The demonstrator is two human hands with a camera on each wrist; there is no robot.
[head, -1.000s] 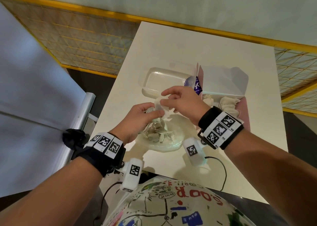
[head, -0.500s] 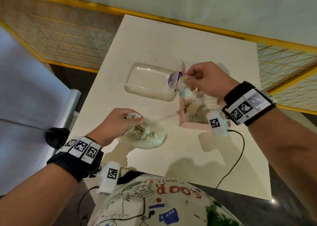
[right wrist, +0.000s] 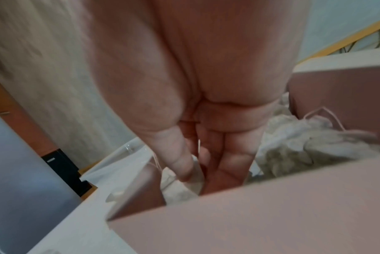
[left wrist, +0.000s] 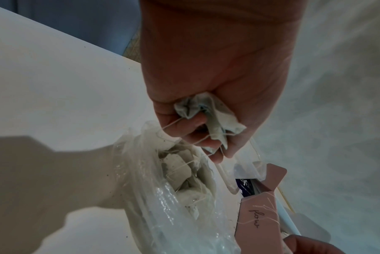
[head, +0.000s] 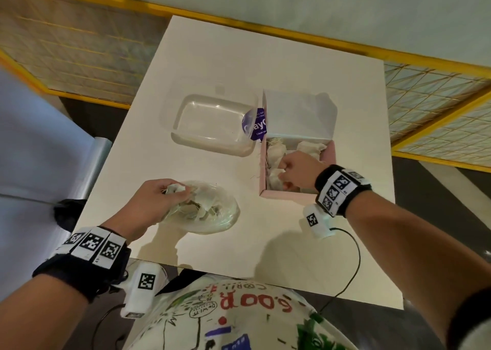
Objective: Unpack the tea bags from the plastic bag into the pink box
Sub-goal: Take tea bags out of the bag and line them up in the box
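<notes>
A clear plastic bag full of tea bags lies at the table's near middle. At its mouth my left hand grips a crumpled tea bag with strings trailing into the plastic bag. To the right stands the pink box, lid up, with several tea bags inside. My right hand reaches down into it. In the right wrist view, the thumb and fingers of my right hand pinch a tea bag low inside the pink box, beside other tea bags.
An empty clear plastic tub with a purple label sits left of the box's raised white lid. A black cable runs over the table's near right edge. A grey roll lies off the table's left side.
My right hand carried a tea bag from the plastic bag to the pink box and has dropped down into it. My left hand stayed at the bag's mouth.
</notes>
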